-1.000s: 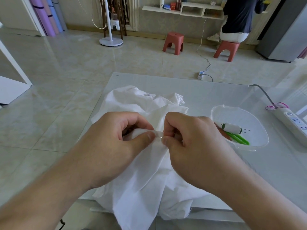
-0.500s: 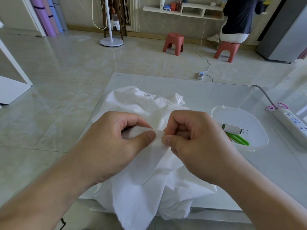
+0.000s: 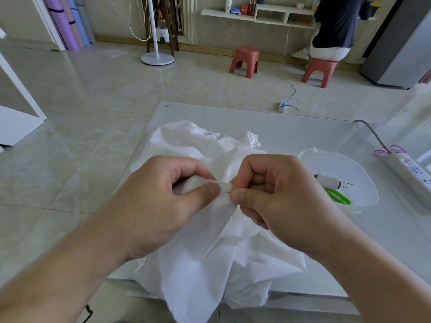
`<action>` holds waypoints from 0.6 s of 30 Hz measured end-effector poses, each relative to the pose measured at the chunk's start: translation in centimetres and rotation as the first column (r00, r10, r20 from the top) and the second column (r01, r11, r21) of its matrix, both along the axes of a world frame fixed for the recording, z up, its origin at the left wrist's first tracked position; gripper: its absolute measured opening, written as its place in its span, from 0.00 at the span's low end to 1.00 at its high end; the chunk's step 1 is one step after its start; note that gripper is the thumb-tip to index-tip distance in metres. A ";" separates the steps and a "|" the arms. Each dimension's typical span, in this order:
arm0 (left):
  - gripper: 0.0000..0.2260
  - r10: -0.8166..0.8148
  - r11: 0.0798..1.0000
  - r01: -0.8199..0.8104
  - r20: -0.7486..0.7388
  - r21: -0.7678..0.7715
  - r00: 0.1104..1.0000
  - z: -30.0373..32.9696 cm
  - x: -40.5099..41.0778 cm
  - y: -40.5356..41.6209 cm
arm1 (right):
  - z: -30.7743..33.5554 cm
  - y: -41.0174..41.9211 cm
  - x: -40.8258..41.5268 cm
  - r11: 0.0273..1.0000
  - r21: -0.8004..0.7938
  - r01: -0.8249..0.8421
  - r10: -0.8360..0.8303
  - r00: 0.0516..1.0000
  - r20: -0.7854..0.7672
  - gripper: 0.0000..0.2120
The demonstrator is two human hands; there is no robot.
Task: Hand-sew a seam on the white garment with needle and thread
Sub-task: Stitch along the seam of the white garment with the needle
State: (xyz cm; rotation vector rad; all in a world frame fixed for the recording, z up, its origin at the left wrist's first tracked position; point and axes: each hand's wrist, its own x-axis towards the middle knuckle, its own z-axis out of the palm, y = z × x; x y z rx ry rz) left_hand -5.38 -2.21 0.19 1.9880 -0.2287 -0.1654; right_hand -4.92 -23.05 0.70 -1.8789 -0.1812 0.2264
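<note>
Head view: two hands (image 3: 163,201) (image 3: 279,197) pinch one white garment (image 3: 210,252).

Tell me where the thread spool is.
In the head view, the thread spool lies in the clear tub right of the right hand, beside the green scissors.

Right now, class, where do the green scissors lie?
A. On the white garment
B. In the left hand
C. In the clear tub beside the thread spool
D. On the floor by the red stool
C: the scissors lie inside the clear tub, just below the spool.
</note>
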 end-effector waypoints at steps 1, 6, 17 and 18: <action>0.03 -0.006 1.000 0.006 -0.001 -0.004 1.000 0.0 0.0 0.0 | 0.1 0.0 0.0 0.999 0.034 -0.006 0.007 1.000 -0.011 0.15; 0.04 -0.028 0.999 0.028 -0.011 -0.017 1.000 0.1 0.0 0.1 | 0.1 0.0 0.1 0.991 0.129 -0.040 0.044 0.999 -0.023 0.15; 0.07 -0.101 0.993 0.100 -0.001 -0.062 0.995 0.0 0.2 0.2 | 0.2 -0.2 0.1 0.977 0.195 -0.087 0.092 0.996 -0.018 0.17; 0.07 -0.103 0.992 0.103 0.002 -0.073 0.995 0.0 0.2 0.2 | 0.2 -0.3 0.1 0.976 0.198 -0.087 0.093 0.995 -0.020 0.17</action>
